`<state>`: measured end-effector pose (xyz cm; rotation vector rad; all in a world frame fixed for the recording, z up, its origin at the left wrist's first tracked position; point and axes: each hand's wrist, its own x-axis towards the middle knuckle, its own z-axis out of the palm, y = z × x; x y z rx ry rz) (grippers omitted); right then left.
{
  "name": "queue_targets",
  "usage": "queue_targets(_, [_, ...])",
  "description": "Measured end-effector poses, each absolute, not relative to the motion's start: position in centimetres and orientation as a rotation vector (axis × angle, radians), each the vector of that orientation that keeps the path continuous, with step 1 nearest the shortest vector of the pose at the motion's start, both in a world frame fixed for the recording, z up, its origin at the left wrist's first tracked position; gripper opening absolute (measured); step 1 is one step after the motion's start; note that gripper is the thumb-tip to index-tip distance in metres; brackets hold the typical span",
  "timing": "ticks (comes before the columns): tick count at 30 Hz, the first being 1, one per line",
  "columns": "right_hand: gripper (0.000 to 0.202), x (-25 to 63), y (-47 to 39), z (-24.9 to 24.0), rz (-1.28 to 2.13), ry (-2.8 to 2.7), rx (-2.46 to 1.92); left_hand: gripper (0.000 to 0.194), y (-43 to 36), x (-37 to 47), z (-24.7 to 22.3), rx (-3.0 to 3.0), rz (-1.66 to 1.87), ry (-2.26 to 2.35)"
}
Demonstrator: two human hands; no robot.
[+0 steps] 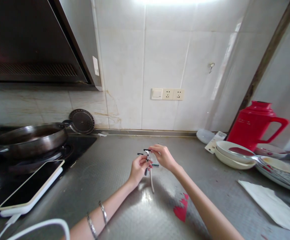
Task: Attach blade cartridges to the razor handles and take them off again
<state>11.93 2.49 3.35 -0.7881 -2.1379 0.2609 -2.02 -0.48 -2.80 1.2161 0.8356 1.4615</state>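
My left hand (138, 169), with two silver bangles on its forearm, is closed around a small razor-like tool (147, 156) with a dark handle and a dark crosswise head. The fingertips of my right hand (163, 156) pinch the right end of that head. A dark small bar (140, 154) shows just above the left fingers, and a greenish strip (155, 165) sticks out to their right. A thin whitish tube or stick (151, 181) points down below the hands. How these small parts join is too small to tell.
On the left, a steel pan (30, 140) stands on the black stove, with a phone (32, 186) and white cable in front. Bowls (234, 155), plates, a red thermos (252, 125) and a white paper (272, 203) lie right. A red patch (181, 211) marks the grey counter (105, 186).
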Motion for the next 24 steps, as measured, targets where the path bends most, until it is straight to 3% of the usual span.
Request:
queue_targets(17, [0.027, 12.4, 2.6, 3.3, 0.333, -2.128, -0.75, 0.029, -0.5, -2.0, -2.5, 1.188, 1.363, 0.842])
queue_targets(24, [0.029, 13.0, 2.7, 3.7, 0.515, -2.064, -0.817, 0.031, -0.8, -2.0, -2.0, 1.163, 1.33, 0.84])
